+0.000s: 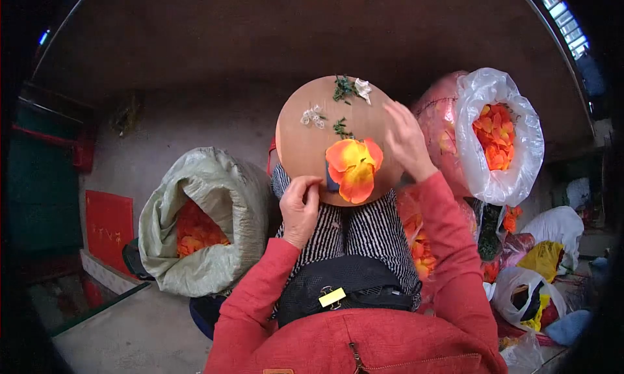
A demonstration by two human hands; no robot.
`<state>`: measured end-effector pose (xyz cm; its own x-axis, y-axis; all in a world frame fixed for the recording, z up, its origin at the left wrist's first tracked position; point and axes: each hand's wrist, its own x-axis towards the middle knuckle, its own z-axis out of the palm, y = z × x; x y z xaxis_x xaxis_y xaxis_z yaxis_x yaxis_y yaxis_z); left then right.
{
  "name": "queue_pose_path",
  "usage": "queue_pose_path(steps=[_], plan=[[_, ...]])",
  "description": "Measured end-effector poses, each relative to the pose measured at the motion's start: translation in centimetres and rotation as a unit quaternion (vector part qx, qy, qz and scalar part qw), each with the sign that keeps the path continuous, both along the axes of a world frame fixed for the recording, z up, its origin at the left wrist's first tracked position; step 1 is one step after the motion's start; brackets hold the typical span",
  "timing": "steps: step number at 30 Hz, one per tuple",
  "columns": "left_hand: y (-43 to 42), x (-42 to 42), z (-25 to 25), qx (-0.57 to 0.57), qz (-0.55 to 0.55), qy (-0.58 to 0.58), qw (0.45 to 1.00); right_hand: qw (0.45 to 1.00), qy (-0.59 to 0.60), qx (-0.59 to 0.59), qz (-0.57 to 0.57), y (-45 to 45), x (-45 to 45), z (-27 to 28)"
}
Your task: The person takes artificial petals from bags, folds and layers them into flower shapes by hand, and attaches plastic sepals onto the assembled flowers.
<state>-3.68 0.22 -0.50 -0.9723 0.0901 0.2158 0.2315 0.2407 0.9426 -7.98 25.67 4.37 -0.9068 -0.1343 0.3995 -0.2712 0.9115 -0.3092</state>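
An orange and yellow artificial flower petal piece (355, 168) lies near the front of a round wooden tabletop (296, 137), partly over a small dark blue object (332, 177). My left hand (301, 208) is at the front left edge of the tabletop, just left of the petals. Its fingers are curled together, and whatever they may pinch is hidden. With fingers stretched out, my right hand (407, 142) rests at the tabletop's right side. Small green plastic pieces (342, 128), a green cluster (343, 88), clear ring-like bits (313, 117) and a crumpled white piece (363, 90) lie farther back.
A pale woven sack (159, 244) of orange petals stands at the left. To the right is a plastic-lined sack (523, 172) of orange petals. Several stuffed bags, including a white one (558, 231), crowd the lower right. A red panel (109, 230) is far left.
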Motion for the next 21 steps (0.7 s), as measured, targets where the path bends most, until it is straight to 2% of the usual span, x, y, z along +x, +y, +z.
queue_pose_path(steps=[2, 4, 5, 8, 12, 17, 19, 21], plan=[[0.1, -0.2, -0.2, -0.010, 0.001, 0.030, 1.000, 0.997, 0.055, -0.050, -0.005, -0.1, -3.8, -0.4], [0.1, -0.2, 0.1, 0.009, -0.007, -0.009, 1.000, 0.996, 0.068, -0.062, -0.009, -0.5, -7.4, -1.1], [0.1, -0.3, 0.1, 0.004, -0.005, 0.009, 1.000, 0.994, 0.080, -0.075, -0.014, -1.0, -8.8, -1.3], [0.2, -0.4, 0.0, 0.002, 0.007, 0.021, 1.000, 0.998, 0.050, -0.023, 0.016, -2.4, -11.5, -1.8], [0.1, -0.3, -0.3, 0.012, 0.002, -0.005, 1.000, 0.998, 0.023, 0.047, -0.029, -3.7, -11.4, -2.6], [0.1, -0.5, -0.1, 0.014, 0.002, 0.011, 1.000, 0.999, 0.031, 0.023, -0.036, -3.6, -10.3, -2.6], [0.1, -0.5, -0.2, 0.020, 0.000, 0.005, 1.000, 0.992, 0.093, -0.086, -0.024, -3.2, -10.5, -2.5], [0.1, -0.5, -0.2, 0.025, -0.003, 0.002, 1.000, 0.989, 0.093, -0.108, -0.025, -2.7, -10.6, -2.3]])
